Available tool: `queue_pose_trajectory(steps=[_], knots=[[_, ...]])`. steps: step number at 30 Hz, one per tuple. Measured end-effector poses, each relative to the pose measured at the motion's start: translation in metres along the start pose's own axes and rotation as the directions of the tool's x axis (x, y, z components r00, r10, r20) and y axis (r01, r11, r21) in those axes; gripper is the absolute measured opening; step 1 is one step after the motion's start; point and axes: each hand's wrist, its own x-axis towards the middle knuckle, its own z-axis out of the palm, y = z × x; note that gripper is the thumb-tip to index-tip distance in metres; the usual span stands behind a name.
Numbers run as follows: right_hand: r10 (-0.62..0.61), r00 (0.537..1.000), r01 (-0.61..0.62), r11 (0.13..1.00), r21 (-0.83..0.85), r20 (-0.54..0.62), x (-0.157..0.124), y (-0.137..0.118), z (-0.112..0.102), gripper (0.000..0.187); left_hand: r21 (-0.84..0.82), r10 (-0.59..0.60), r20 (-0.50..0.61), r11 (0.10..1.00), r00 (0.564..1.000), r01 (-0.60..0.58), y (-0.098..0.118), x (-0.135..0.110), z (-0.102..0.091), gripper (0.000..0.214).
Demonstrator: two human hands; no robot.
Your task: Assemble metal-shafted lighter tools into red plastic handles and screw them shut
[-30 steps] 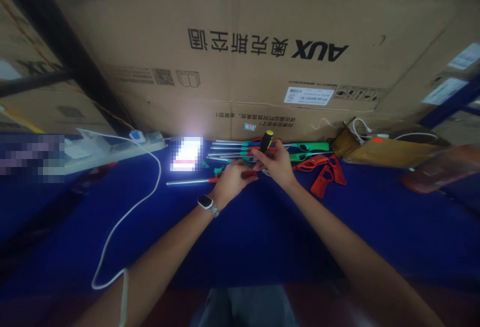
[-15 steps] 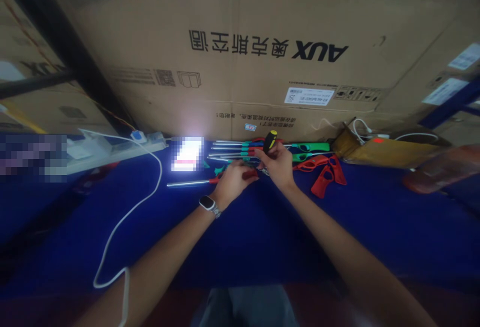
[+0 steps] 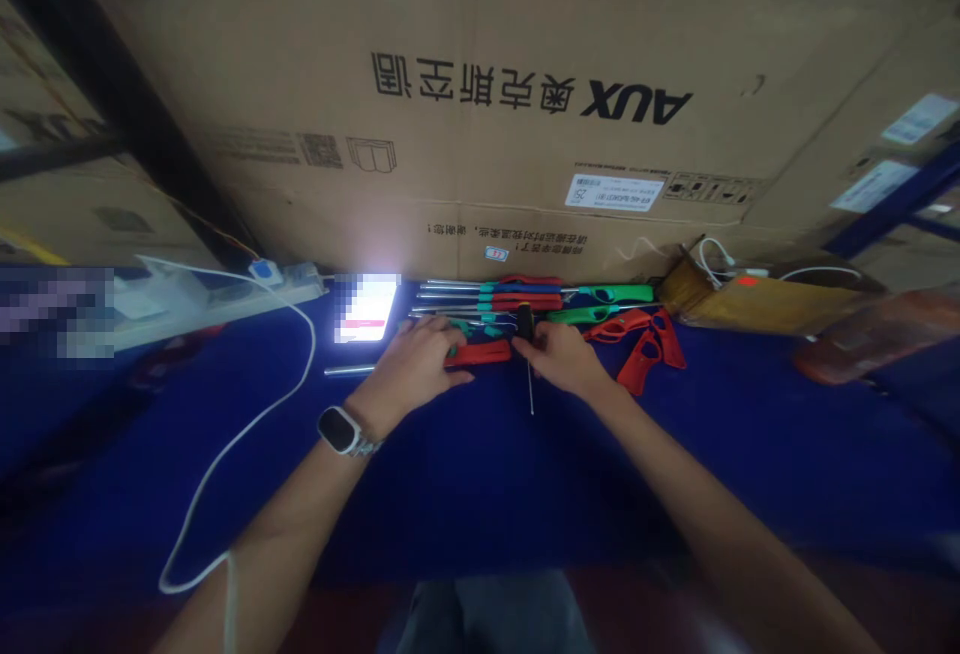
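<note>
Blue cloth covers the bench below a tall cardboard carton.
Left hand curls over a red-handled lighter, its steel tube poking out leftward. Right hand, just beside it, grips a slim black screwdriver.

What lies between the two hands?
In the head view, a red handle on the blue cloth runs from the left hand almost to the right hand, which grips a screwdriver.
</note>
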Motion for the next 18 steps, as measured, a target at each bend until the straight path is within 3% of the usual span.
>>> queue_pose_trajectory(steps=[2, 5, 13, 18], knots=[[0.022, 1.000, -0.023, 0.986, -0.167, -0.007, -0.005, -0.006, 0.005, 0.034, 0.000, -0.036, 0.038, 0.999, 0.999, 0.036, -0.007, -0.004, -0.001, 0.033], [0.014, 1.000, -0.018, 0.965, -0.262, -0.019, -0.008, -0.016, 0.007, 0.038, -0.026, -0.054, 0.051, 0.998, 0.997, 0.055, -0.010, -0.005, 0.000, 0.023], [0.020, 0.996, -0.047, 0.944, -0.327, -0.085, -0.007, -0.019, 0.010, 0.039, -0.105, -0.009, 0.020, 0.994, 1.000, 0.011, -0.012, -0.004, -0.002, 0.019], [0.030, 0.993, -0.066, 0.936, -0.346, -0.110, -0.010, -0.016, 0.015, 0.039, -0.082, 0.005, -0.010, 0.997, 1.000, -0.006, -0.013, -0.008, 0.002, 0.028]])
